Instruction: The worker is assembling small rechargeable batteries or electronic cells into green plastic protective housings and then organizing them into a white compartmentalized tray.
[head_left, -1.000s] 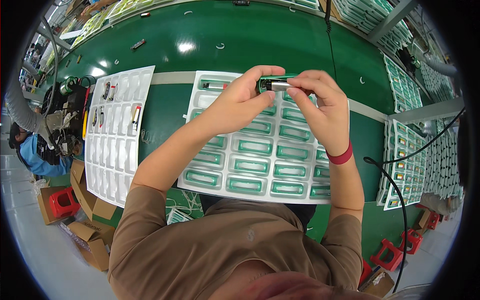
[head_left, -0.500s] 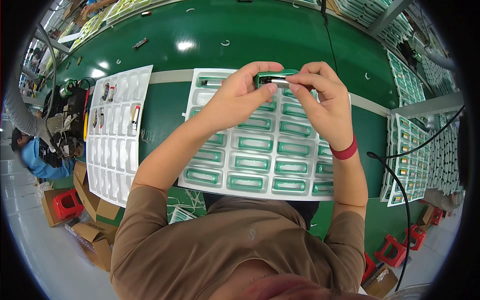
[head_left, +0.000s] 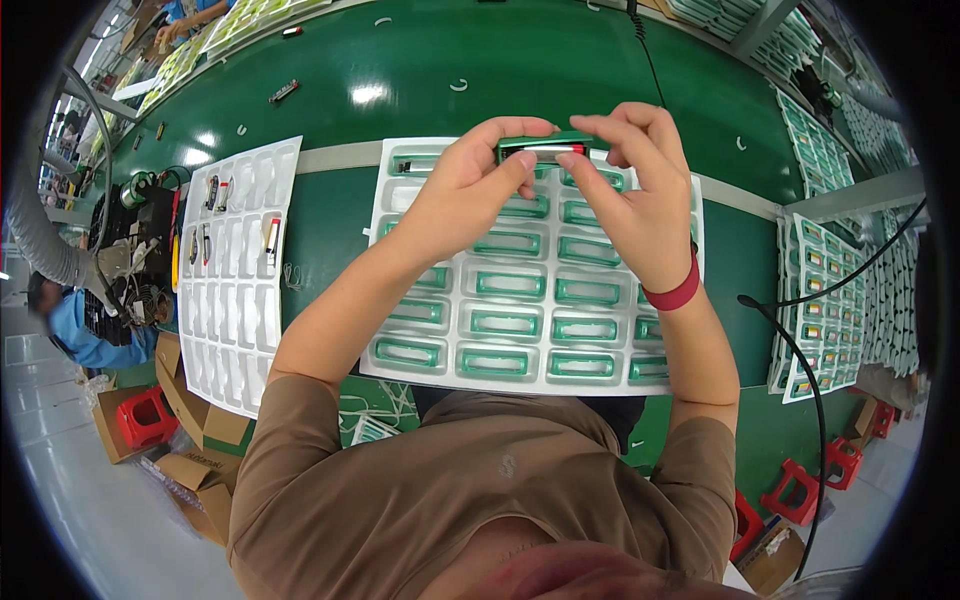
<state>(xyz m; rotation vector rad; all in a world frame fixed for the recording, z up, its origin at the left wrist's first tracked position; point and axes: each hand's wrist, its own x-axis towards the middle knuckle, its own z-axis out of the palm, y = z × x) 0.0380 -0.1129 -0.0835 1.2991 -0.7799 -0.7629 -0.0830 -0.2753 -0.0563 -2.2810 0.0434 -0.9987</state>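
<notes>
Above the far edge of a white tray (head_left: pixel 450 383), both my hands meet at a green plastic casing (head_left: pixel 572 136). My left hand (head_left: pixel 468 185) grips the casing's left end, thumb on its near side. A battery (head_left: pixel 548 155) with a red end lies along the casing. My right hand (head_left: pixel 645 195) has its thumb on the battery's red end and its fingers at the casing's far right edge. Rows of green frame-like casings (head_left: pixel 495 362) sit in the tray's pockets below. Part of the held casing is hidden by my fingers.
To the left, another white tray (head_left: pixel 232 335) holds a few batteries (head_left: pixel 272 240). A loose battery (head_left: pixel 284 91) lies on the green table (head_left: pixel 430 60). Filled trays (head_left: pixel 825 310) are stacked at right, beside a black cable (head_left: pixel 790 345). Red stools (head_left: pixel 792 490) stand below.
The battery now lies along the casing with its red end showing. My right fingers have moved off their pinch on it to the casing's edge, and the casing has turned slightly.
</notes>
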